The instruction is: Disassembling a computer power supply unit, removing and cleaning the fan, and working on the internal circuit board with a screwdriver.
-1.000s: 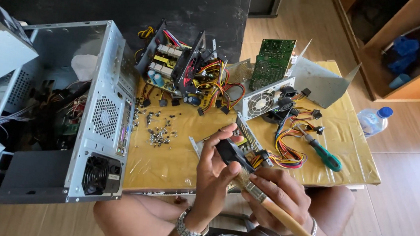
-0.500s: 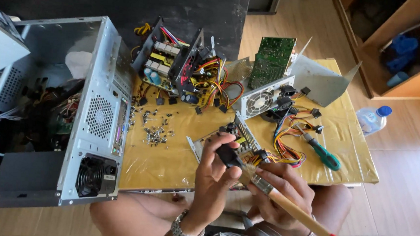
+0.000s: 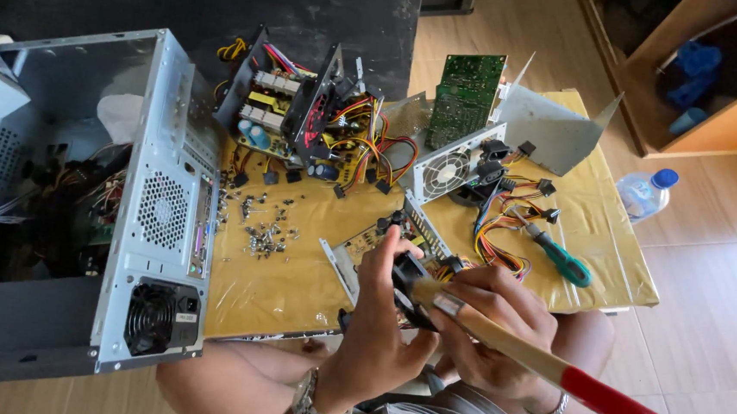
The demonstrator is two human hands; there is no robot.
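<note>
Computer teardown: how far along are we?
Done: the case stands open, a power supply is gutted, screws lie loose. In hand: left hand and right hand hold a small black part with a hammer. Left: boards inside the case.

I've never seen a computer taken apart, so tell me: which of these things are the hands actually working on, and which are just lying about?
In hand:
- small black part, gripped by left hand
- wooden hammer with red-tipped handle, held by right hand

Lying about:
- open grey metal computer case
- green circuit board
- teal-handled screwdriver
- loose small screws
- clear plastic bottle with blue cap
</note>
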